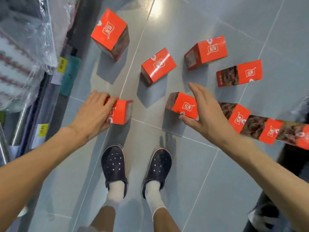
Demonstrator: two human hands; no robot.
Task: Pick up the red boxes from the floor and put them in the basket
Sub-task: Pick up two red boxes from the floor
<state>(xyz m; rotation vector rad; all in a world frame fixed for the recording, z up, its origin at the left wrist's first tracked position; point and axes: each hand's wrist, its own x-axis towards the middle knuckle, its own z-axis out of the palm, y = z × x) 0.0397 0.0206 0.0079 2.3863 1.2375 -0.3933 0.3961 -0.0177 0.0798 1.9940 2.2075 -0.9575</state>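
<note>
Red boxes of glossy printed cardboard lie scattered over the grey tiled floor [184, 173], each a rectangular carton with a white logo panel and a dark photo face. At far left, shelving [25, 64] holds goods in crinkled clear plastic wrap, with yellow price tags [62, 64] on its edge. My left hand [93, 116] is clamped on the nearest left box [121, 112], fingers curled over its top edge. Beyond it stands the largest-looking box [110, 33], tilted on one corner. A middle box [158, 66] lies between the two hands, further out. My right hand [207, 111] is spread, fingers straight, with the thumb touching the lower edge of the box in front of me [183, 105]; it has not closed on it. Further right, two boxes [207, 51] [240, 75] lie apart, and a row of boxes [257, 126] lies end to end, touching. My dark perforated clogs [114, 163] and white socks stand on the tiles below.
</note>
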